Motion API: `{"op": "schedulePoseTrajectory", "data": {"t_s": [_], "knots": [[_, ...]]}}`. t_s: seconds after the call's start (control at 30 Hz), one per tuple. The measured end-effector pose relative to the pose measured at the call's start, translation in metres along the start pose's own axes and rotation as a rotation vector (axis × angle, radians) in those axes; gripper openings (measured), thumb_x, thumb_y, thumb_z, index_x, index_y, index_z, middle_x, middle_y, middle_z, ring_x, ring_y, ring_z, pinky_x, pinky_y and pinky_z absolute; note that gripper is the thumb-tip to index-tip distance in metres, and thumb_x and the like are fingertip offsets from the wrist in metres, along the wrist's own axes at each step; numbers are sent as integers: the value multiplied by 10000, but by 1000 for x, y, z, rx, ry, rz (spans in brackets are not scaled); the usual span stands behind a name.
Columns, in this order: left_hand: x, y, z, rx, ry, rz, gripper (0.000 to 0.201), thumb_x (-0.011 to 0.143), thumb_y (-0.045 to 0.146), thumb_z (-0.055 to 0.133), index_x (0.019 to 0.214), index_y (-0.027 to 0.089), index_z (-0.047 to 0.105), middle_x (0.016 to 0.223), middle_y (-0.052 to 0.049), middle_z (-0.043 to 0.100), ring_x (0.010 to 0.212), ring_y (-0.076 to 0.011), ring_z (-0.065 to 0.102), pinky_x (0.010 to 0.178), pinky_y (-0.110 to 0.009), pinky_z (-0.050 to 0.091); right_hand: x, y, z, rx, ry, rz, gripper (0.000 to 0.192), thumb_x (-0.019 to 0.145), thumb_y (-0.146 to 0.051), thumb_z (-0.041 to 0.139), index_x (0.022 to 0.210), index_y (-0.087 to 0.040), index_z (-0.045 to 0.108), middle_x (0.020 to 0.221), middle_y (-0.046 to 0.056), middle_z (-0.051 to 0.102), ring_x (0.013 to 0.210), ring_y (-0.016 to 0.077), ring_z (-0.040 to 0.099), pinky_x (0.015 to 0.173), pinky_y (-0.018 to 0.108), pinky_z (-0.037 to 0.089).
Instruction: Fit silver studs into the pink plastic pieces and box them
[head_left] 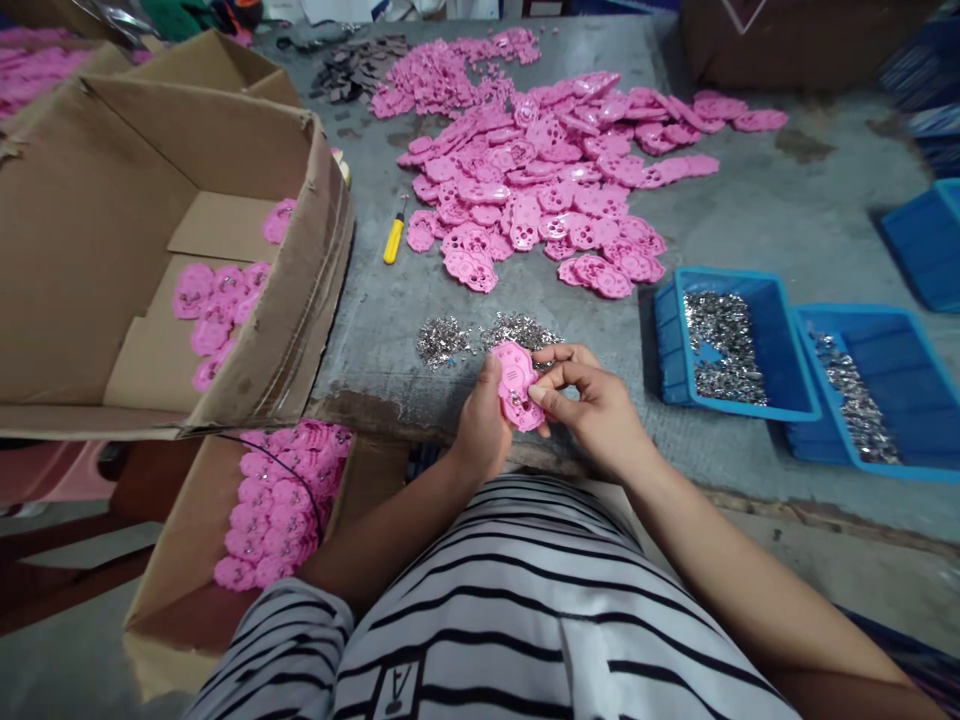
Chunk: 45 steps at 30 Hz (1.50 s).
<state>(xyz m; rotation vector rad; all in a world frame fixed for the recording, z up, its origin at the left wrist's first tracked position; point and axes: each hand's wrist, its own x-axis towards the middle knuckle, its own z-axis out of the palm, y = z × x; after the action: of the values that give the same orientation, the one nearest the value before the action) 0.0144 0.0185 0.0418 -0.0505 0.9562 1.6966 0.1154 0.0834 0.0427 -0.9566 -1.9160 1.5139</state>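
Observation:
A pink plastic shell [516, 366] with scalloped edges is gripped in my left hand [484, 418], thumb along its left edge, just above the table's front edge. Small shiny metal bits sit in its lower part. My right hand [589, 398] is closed in a pinch at the shell's lower right, its thumb tip touching or nearly touching the metal bits. Whatever lies between those fingertips is too small to make out. Right behind the hands are two small heaps of metal pieces, a left heap [442, 341] and a right heap [517, 327].
A large pile of pink shells [540, 170] covers the table's middle. A yellow-handled screwdriver [394, 238] lies left of it. At right stand blue bins [802, 405] [930, 380] of metal parts. Cardboard boxes, an upper box [97, 160] and a lower box [169, 560], hold shells at left.

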Motion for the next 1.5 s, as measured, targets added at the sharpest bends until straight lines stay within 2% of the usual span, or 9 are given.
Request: {"op": "schedulePoseTrajectory", "data": {"t_s": [0.17, 0.43, 0.53, 0.7, 0.77, 0.8, 0.9, 1.0, 1.5], "knots": [[2, -1, 0, 6, -4, -7, 359, 926, 450, 464, 975, 129, 618, 915, -91, 687, 966, -228, 656, 742, -293, 553, 1, 0, -3, -32, -22, -25, 213, 757, -367, 693, 647, -190, 651, 1055, 73, 586, 1034, 217, 549, 893, 385, 471], [4, -6, 2, -2, -10, -23, 360, 959, 413, 409, 973, 109, 600, 865, -99, 691, 943, -222, 672, 757, -305, 550, -3, 13, 9, 117, 59, 32, 290, 711, -401, 723, 684, -186, 529, 1086, 86, 527, 724, 131, 517, 472, 241, 450], [4, -7, -1, 17, -56, 5, 367, 925, 447, 475, 1005, 112, 602, 890, -101, 701, 922, -217, 679, 727, -288, 550, -1, 17, 6, 155, 59, 27, 273, 741, -395, 698, 686, -190, 527, 1058, 68, 556, 649, 106, 506, 466, 243, 444], [5, -6, -11, 123, -257, -2, 513, 849, 592, 517, 1081, 139, 583, 843, -87, 703, 723, -206, 695, 556, -268, 531, 23, 17, -55, 16, 512, -202, 127, 727, -239, 696, 756, -217, 574, 891, 46, 637, 858, 172, 593, 806, 352, 477], [5, -5, -13, 143, -266, -3, 533, 843, 618, 502, 1074, 143, 573, 825, -84, 700, 639, -196, 682, 488, -255, 500, 33, 14, -91, -216, 734, -80, 115, 727, -136, 660, 798, -192, 588, 840, 58, 630, 794, 163, 595, 777, 336, 455], [5, -5, -14, 147, -263, -7, 534, 844, 623, 491, 1065, 143, 568, 820, -82, 698, 609, -192, 675, 467, -254, 488, 37, 13, -106, -455, 750, 107, 104, 747, -133, 650, 837, -171, 613, 819, 75, 632, 749, 171, 589, 729, 333, 439], [5, -4, -15, 151, -237, -26, 536, 847, 631, 473, 1057, 146, 562, 811, -80, 694, 575, -190, 664, 435, -253, 468, 40, 11, -135, -1129, 372, 491, 140, 810, -167, 622, 930, -110, 667, 958, 194, 655, 852, 250, 609, 688, 343, 384], [3, -4, -14, 156, -198, -56, 537, 843, 626, 488, 1064, 143, 563, 801, -81, 694, 595, -194, 670, 424, -243, 459, 36, 15, -139, -1286, 118, 571, 144, 809, -131, 575, 890, -113, 692, 971, 214, 666, 862, 275, 623, 641, 330, 353], [3, -5, -8, 186, -140, -89, 490, 823, 590, 550, 1008, 137, 582, 794, -73, 700, 561, -184, 648, 420, -258, 477, 30, 26, -148, -1237, 241, 498, 361, 830, -72, 395, 1080, -116, 652, 1036, 189, 691, 852, 248, 668, 662, 294, 422]]}}
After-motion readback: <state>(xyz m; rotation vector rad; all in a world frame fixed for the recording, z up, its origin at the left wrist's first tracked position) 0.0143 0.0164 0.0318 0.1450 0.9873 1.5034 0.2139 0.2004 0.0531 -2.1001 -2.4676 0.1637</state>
